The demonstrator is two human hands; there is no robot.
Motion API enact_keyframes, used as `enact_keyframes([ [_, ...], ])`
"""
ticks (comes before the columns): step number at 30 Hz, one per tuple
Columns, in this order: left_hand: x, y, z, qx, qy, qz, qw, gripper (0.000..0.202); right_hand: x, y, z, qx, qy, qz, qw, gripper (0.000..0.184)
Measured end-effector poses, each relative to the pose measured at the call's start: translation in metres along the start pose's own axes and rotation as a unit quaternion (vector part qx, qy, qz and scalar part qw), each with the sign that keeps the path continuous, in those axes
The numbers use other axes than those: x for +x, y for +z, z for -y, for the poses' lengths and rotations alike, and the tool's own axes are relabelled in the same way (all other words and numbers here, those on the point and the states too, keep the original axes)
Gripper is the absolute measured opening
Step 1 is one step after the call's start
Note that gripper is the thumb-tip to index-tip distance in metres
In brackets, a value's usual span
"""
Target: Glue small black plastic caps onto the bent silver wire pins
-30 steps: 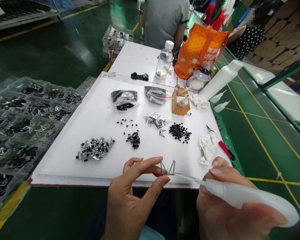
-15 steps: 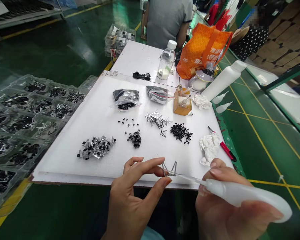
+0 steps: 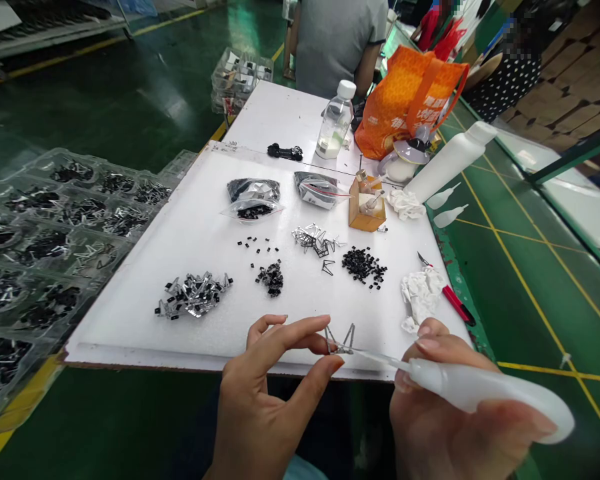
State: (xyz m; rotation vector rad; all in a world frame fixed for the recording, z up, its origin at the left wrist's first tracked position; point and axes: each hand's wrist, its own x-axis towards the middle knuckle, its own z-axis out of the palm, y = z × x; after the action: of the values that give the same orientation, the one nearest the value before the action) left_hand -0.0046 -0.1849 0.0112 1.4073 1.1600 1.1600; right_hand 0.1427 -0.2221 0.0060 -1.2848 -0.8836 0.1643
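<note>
My left hand (image 3: 270, 393) pinches a small bent metal clip (image 3: 340, 339) between thumb and forefinger, just above the near edge of the white foam board (image 3: 190, 233). My right hand (image 3: 450, 427) grips a translucent squeeze bottle (image 3: 485, 393) whose thin nozzle tip touches the clip. On the board lie a heap of assembled silver-and-black parts (image 3: 193, 295), a small pile of black pieces (image 3: 271, 277), a tangle of metal clips (image 3: 314, 240) and another pile of black pieces (image 3: 364, 265).
Two plastic bags (image 3: 253, 199) of parts, an orange cardboard box (image 3: 366, 208), crumpled white tissue (image 3: 421, 297) and a red-handled knife (image 3: 450, 300) sit on the board. Clear trays of parts (image 3: 55, 233) fill the left. Behind stand a water bottle (image 3: 334, 121), an orange bag (image 3: 410, 100) and a seated person (image 3: 337, 40).
The view has drifted slightly; both hands keep the same hold, with the nozzle still at the clip.
</note>
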Motion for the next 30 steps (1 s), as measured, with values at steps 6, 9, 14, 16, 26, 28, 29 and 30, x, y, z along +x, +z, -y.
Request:
enact_keyframes([
  [6,0.0003,-0.0003,0.0007,-0.003,-0.002,0.003,1.000,0.038,-0.0002,-0.0025,-0.0025,0.030,-0.005,0.005,1.000,0.051],
  [9,0.0002,0.0003,0.0009,-0.004,-0.006,0.006,1.000,0.037,0.0009,-0.0047,-0.0038,0.033,-0.001,-0.007,0.999,0.052],
  [14,-0.0017,-0.0001,-0.0013,-0.009,-0.010,0.005,1.000,0.036,0.0005,-0.0038,-0.0024,0.025,0.005,-0.042,0.999,0.053],
  [16,-0.0026,-0.0009,-0.0014,-0.008,-0.008,0.004,1.000,0.036,-0.0011,-0.0031,-0.0014,0.026,0.016,-0.039,0.999,0.051],
  [26,-0.0018,-0.0018,0.0004,0.002,0.001,0.004,1.000,0.042,-0.0022,-0.0062,-0.0066,0.067,0.013,0.001,0.998,0.048],
  [28,-0.0022,-0.0022,0.0000,0.000,0.002,0.004,1.000,0.043,-0.0020,-0.0058,-0.0064,0.074,0.002,0.022,0.997,0.047],
  [29,-0.0025,-0.0024,0.0000,-0.002,0.001,0.006,1.000,0.043,-0.0022,-0.0054,-0.0059,0.075,0.000,0.027,0.997,0.047],
  [30,-0.0027,-0.0024,0.0001,-0.003,0.001,0.007,1.000,0.043,-0.0026,-0.0050,-0.0053,0.072,0.003,0.026,0.997,0.047],
])
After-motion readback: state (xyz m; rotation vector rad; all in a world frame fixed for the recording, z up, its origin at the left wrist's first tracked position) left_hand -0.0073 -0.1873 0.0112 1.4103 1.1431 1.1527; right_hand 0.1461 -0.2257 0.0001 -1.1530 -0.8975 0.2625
